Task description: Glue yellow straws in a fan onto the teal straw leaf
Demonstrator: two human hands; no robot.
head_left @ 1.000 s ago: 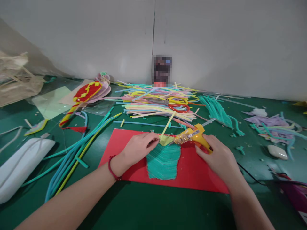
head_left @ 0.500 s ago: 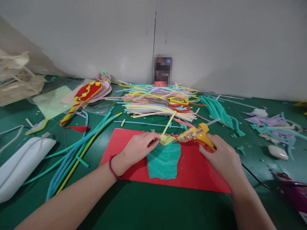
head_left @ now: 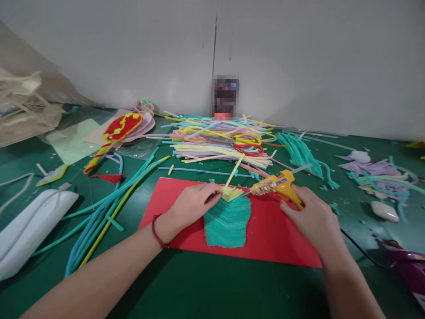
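A big green table (head_left: 199, 288) is under everything; a heap of colored strips (head_left: 199, 153) is at the back; a red card (head_left: 272, 239) lies in front of it; a teal patch (head_left: 227, 223) is on the card's middle; the left hand (head_left: 192, 206) is over the card, fingers bent close together, and I can't tell if they pinch anything; the right hand (head_left: 312, 215) is wrapped around a yellow glue gun (head_left: 285, 186); its tip is by the short yellow strips (head_left: 229, 194) at the patch's top; one thin yellow strip (head_left: 234, 170) slants up from there.
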